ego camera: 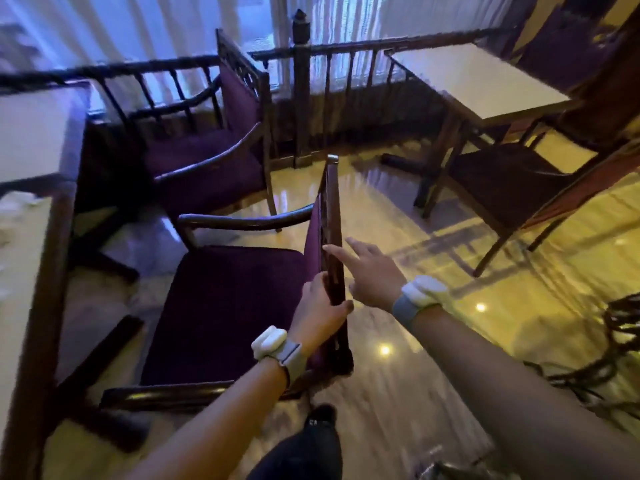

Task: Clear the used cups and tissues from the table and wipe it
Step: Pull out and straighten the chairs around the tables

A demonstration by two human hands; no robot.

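Purple-cushioned, the chair (pixel 221 306) is being held by its top rail: the left hand (pixel 320 315) is curling closed around the backrest while the right hand (pixel 372 275) is hovering beside it with fingers spread, gripping nothing. The table (pixel 24 258) is running along the nine o'clock edge, long axis pointing toward twelve, with blurred white tissues (pixel 15 216) lying on it, so clearing and wiping appear not yet done.

No readable text, labels, brands, numbers or signs anywhere in view; faint pale marks on the dark shoe (pixel 320 419) at bottom centre are too blurred to make out
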